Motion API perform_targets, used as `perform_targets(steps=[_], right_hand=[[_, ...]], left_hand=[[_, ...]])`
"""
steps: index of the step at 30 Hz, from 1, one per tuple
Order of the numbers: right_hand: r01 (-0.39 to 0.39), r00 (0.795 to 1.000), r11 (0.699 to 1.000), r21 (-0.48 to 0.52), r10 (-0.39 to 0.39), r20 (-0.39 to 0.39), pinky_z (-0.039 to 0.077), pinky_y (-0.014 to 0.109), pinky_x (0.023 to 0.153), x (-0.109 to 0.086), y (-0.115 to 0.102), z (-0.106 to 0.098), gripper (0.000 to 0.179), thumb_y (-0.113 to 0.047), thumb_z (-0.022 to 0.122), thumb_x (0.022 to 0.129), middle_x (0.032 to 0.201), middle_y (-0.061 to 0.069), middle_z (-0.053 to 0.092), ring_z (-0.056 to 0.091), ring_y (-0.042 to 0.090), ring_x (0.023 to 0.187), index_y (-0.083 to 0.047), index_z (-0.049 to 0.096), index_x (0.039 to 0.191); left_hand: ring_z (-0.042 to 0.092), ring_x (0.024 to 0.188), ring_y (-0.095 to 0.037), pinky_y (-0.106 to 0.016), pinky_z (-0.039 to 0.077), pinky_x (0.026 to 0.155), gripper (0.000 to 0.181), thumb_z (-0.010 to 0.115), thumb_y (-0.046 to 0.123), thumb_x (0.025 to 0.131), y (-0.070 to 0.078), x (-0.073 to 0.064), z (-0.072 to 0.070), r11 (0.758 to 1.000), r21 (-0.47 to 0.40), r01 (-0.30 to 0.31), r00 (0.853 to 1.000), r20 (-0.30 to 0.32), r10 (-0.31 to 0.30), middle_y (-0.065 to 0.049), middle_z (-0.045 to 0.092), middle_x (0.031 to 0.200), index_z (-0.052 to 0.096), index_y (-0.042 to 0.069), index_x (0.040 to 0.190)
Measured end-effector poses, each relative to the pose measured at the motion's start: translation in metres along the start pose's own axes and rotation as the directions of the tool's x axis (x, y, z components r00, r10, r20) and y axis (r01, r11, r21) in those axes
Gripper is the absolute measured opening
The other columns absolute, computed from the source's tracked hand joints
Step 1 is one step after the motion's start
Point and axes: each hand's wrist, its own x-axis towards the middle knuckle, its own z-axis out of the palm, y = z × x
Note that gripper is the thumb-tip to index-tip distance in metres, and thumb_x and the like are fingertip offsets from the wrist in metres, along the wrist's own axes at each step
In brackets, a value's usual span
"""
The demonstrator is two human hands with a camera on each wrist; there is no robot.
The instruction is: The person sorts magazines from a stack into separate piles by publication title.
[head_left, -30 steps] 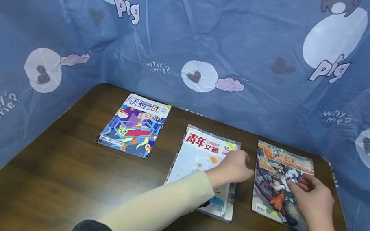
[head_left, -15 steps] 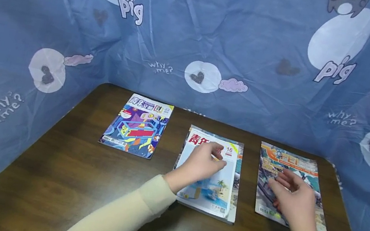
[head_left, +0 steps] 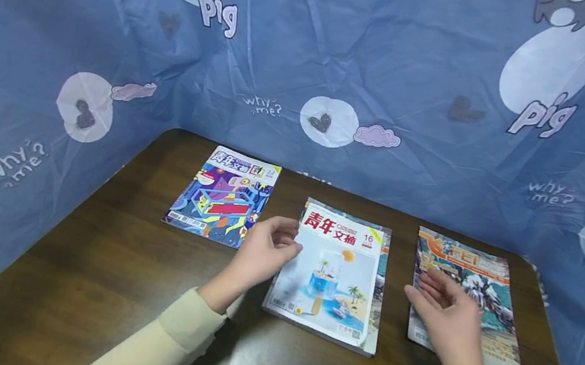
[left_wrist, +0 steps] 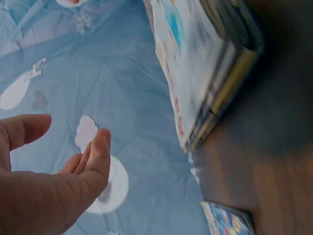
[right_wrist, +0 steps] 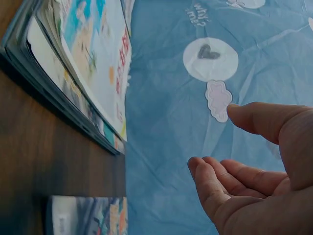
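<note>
A stack of magazines (head_left: 353, 271) lies in the middle of the table, its top cover white with red characters, a sun and palm trees. My left hand (head_left: 264, 249), fingers loosely bent and holding nothing, hovers at the stack's left edge. In the left wrist view, a gap shows between thumb and fingers of the left hand (left_wrist: 58, 181). Over the orange-titled comic magazine (head_left: 493, 309) on the right hovers my right hand (head_left: 450, 318), covering part of its cover. The right wrist view shows that hand's fingers (right_wrist: 210, 188) apart from its thumb, with nothing between.
At the back left lies a purple and blue magazine (head_left: 221, 202). All of them rest on a dark brown wooden table (head_left: 98, 252). A blue printed cloth (head_left: 267, 60) hangs along the table's back and sides.
My left hand has moved left, from over the middle stack's right side to its left edge, uncovering the top cover. My right hand has shifted slightly left over the comic magazine.
</note>
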Motion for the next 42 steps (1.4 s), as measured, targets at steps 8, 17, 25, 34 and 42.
perform_targets(steps=[8, 17, 25, 34, 42], right_hand=[[-0.017, 1.000, 1.000, 0.010, 0.017, 0.009, 0.048, 0.012, 0.085, -0.005, 0.002, 0.010, 0.066, -0.032, 0.077, 0.093, 0.133, 0.021, 0.060, 0.061, 0.031, 0.119, 0.003, 0.052, 0.144], [-0.047, 0.999, 0.999, -0.021, 0.048, 0.021, 0.049, 0.011, 0.084, -0.006, 0.006, 0.018, 0.069, -0.032, 0.078, 0.092, 0.134, 0.021, 0.060, 0.061, 0.031, 0.119, 0.004, 0.051, 0.144], [-0.055, 0.996, 0.998, -0.022, 0.057, 0.074, 0.051, 0.016, 0.085, -0.009, 0.011, 0.028, 0.063, -0.023, 0.078, 0.093, 0.131, 0.023, 0.061, 0.062, 0.032, 0.117, 0.007, 0.052, 0.142], [-0.142, 0.986, 0.986, -0.083, 0.148, 0.078, 0.056, 0.030, 0.085, -0.020, 0.015, 0.041, 0.056, -0.018, 0.077, 0.092, 0.124, 0.022, 0.066, 0.065, 0.032, 0.111, 0.006, 0.057, 0.138], [-0.124, 0.989, 0.991, -0.059, 0.128, 0.075, 0.056, 0.025, 0.080, -0.029, 0.016, 0.050, 0.051, -0.012, 0.079, 0.089, 0.116, 0.024, 0.068, 0.068, 0.032, 0.105, 0.011, 0.060, 0.131]], left_hand=[[0.069, 0.097, -0.027, -0.039, 0.056, 0.087, 0.040, 0.075, 0.003, 0.089, -0.012, -0.001, -0.015, 0.999, 0.019, 0.046, 0.998, -0.039, -0.045, -0.019, 0.069, 0.114, 0.063, -0.008, 0.125], [0.069, 0.096, -0.027, -0.041, 0.056, 0.087, 0.041, 0.076, 0.003, 0.088, -0.015, -0.001, -0.015, 0.996, 0.047, 0.075, 0.997, -0.032, -0.073, -0.023, 0.068, 0.115, 0.063, -0.009, 0.125], [0.068, 0.094, -0.027, -0.041, 0.056, 0.085, 0.041, 0.077, 0.007, 0.089, -0.021, 0.017, -0.009, 0.982, 0.169, 0.082, 0.996, 0.017, -0.086, -0.022, 0.068, 0.112, 0.063, -0.010, 0.123], [0.064, 0.101, -0.029, -0.043, 0.054, 0.086, 0.042, 0.076, 0.014, 0.089, -0.026, 0.056, -0.001, 0.951, 0.251, 0.182, 0.977, 0.061, -0.203, -0.017, 0.068, 0.110, 0.064, -0.008, 0.123], [0.061, 0.106, -0.032, -0.045, 0.053, 0.090, 0.041, 0.074, 0.016, 0.092, -0.032, 0.097, 0.003, 0.912, 0.307, 0.273, 0.950, 0.062, -0.305, -0.019, 0.064, 0.117, 0.063, -0.008, 0.124]])
